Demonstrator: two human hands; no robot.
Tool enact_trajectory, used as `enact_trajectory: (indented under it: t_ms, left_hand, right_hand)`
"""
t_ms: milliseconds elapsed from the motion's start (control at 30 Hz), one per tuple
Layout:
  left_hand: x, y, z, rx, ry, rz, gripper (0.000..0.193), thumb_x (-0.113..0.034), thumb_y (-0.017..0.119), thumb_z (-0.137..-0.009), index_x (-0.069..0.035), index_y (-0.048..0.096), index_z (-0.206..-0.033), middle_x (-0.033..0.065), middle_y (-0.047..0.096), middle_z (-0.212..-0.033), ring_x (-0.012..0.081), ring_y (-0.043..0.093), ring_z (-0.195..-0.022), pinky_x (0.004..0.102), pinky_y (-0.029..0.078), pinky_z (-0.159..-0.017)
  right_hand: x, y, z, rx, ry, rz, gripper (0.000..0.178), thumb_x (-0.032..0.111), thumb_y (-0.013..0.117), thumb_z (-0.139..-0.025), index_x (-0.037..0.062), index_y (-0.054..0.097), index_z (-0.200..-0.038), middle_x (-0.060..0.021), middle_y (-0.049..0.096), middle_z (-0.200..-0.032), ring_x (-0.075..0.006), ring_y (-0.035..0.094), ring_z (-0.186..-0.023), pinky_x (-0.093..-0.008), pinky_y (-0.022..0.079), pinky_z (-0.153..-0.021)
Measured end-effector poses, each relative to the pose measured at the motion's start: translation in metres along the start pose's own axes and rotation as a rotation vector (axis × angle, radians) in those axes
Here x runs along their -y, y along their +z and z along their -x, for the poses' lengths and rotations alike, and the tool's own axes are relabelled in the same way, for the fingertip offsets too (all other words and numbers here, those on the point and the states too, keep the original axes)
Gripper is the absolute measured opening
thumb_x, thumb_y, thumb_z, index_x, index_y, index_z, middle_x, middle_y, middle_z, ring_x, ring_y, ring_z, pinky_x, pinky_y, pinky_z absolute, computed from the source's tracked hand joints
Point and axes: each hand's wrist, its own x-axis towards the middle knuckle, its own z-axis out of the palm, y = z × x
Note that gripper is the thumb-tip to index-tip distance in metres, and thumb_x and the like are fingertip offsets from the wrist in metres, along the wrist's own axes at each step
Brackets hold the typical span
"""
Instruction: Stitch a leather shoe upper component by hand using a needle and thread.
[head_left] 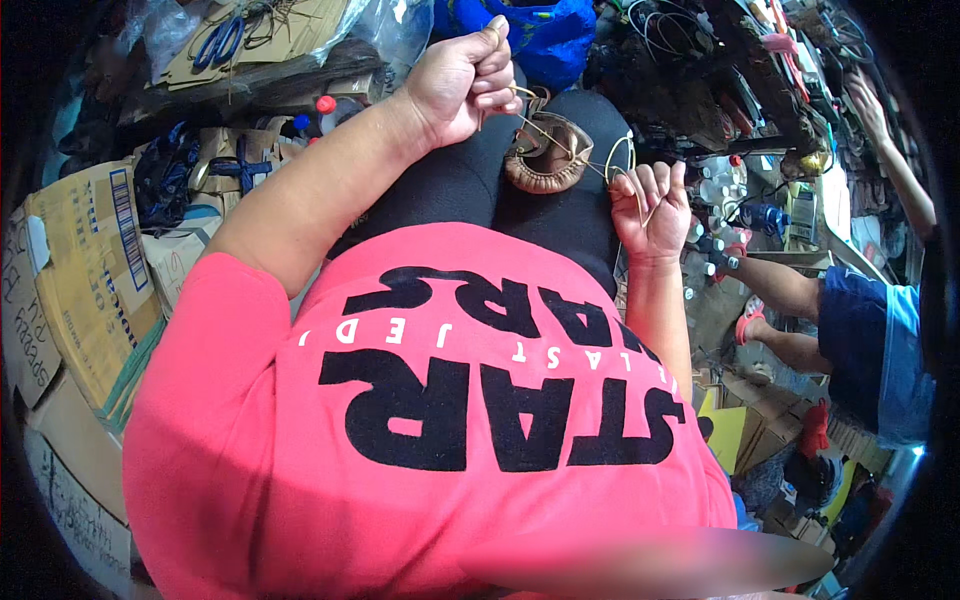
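A small brown leather shoe upper, with gathered stitching round its toe, rests on my black-clad thighs. Thin tan cord runs through it and out to both sides. My left hand is raised beyond it to the left, fingers closed tightly round one end of the cord. On the other side, my right hand is closed on the cord too, palm side up, with a loose loop standing beside its fingers. Both hands are apart from the leather itself. Whether a needle is in either fist cannot be made out.
A blue plastic bag lies beyond my knees. Blue-handled scissors sit on cardboard at far left, above a cardboard box. Bottles crowd the right, where another person's arm and blue shorts show.
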Motion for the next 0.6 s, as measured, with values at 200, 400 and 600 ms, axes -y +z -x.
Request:
enact_trajectory:
  t_ms: [200, 400, 600]
  left_hand:
    - [-0.022, -0.017, 0.008, -0.115, -0.015, -0.05, 0.045, -0.034, 0.036, -0.1, -0.015, 0.031, -0.058, -0.004, 0.024, -0.049, 0.0094, 0.022, -0.042, 0.0276, 0.034, -0.058]
    - [-0.02, -0.057, 0.008, -0.085, 0.0, -0.177, 0.04, -0.041, 0.043, -0.096, -0.007, 0.057, -0.079, 0.0057, 0.06, -0.073, 0.0193, 0.058, -0.067, 0.0372, 0.049, -0.076]
    - [-0.091, -0.112, 0.065, -0.267, 0.186, -1.455, 0.023, -0.016, 0.063, -0.083, -0.003, 0.065, -0.102, 0.0075, 0.063, -0.097, 0.0183, 0.06, -0.091, 0.0302, 0.048, -0.084]
  right_hand:
    - [0.015, -0.003, 0.011, 0.088, -0.02, 0.205, 0.048, 0.038, 0.035, -0.099, 0.0111, 0.037, -0.06, 0.0011, 0.03, -0.053, -0.012, 0.026, -0.046, -0.0286, 0.035, -0.061]
    - [0.027, -0.031, 0.029, -0.068, 0.015, 0.277, 0.045, 0.039, 0.036, -0.098, 0.0086, 0.047, -0.067, -0.0012, 0.043, -0.058, -0.0159, 0.039, -0.053, -0.0344, 0.041, -0.07]
    - [0.1, -0.057, 0.075, -0.568, 0.183, 1.782, 0.043, 0.029, 0.064, -0.086, 0.0007, 0.058, -0.118, -0.0081, 0.063, -0.095, -0.0135, 0.056, -0.086, -0.0276, 0.045, -0.078]
